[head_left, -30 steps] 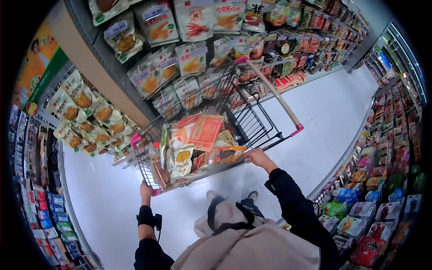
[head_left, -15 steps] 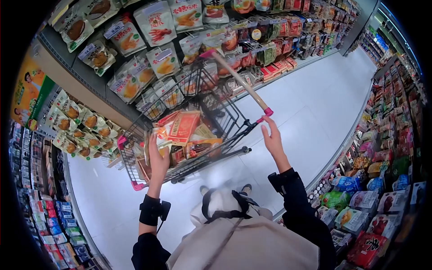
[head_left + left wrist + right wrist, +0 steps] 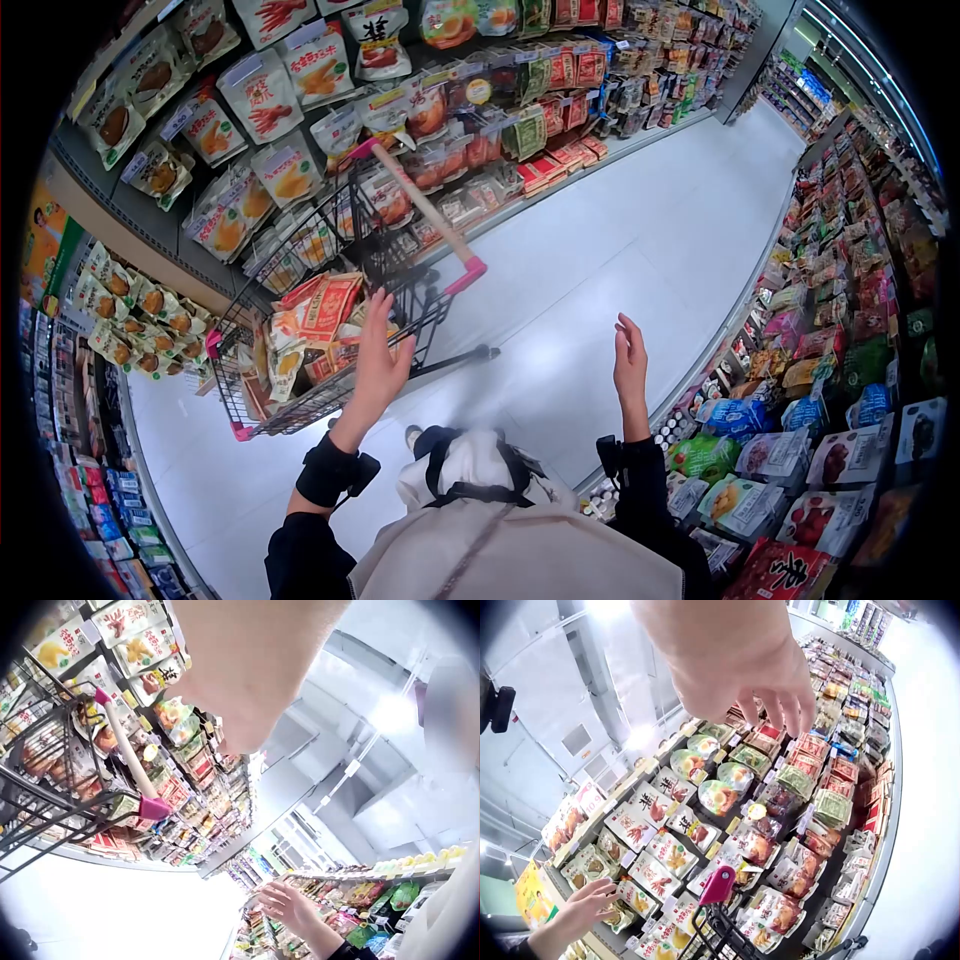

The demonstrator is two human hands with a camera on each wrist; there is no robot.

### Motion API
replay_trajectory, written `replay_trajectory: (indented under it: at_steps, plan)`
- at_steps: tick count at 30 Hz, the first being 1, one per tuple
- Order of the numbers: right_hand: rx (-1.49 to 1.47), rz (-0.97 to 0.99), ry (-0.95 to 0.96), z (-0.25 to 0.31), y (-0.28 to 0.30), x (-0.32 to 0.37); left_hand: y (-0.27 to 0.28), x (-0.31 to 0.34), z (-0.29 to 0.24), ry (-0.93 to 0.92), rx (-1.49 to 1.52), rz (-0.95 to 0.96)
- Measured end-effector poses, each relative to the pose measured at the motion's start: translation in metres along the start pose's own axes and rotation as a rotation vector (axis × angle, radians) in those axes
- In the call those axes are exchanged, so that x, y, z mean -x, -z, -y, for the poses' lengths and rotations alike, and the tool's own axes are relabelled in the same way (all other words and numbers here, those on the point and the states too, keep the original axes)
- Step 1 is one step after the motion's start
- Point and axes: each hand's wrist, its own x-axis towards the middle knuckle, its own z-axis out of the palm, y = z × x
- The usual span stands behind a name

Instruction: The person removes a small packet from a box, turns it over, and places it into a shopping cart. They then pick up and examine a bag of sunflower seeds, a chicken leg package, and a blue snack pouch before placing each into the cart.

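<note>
1. Shelving of hanging white snack packets (image 3: 230,215) is seen at the far left.
2. Just beside it, a black wire shopping cart with pink corners (image 3: 300,405) is stood on the pale floor (image 3: 620,240). It is filled with red and orange snack bags (image 3: 325,305), and its beige bar handle (image 3: 425,205) is left free of both hands.
3. The left hand (image 3: 380,355) is raised before the cart's basket, with fingers straight and spread and nothing grasped.
4. The right hand (image 3: 630,360) is held up over the floor, well apart from the handle, released and empty.
5. Shelves of coloured packets (image 3: 830,330) are ranged at the right.
</note>
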Motion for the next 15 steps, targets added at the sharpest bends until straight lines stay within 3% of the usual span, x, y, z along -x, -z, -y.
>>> replay_trajectory:
  at_steps: [5,15]
  plan:
    - [-0.026,-0.035,-0.009,-0.006,0.027,-0.008,-0.027,-0.027,-0.031,-0.060,0.037,0.065]
    - [-0.081,-0.028,-0.091,-0.045,0.035,-0.055,-0.105,-0.086,-0.028,-0.055,0.136,0.179]
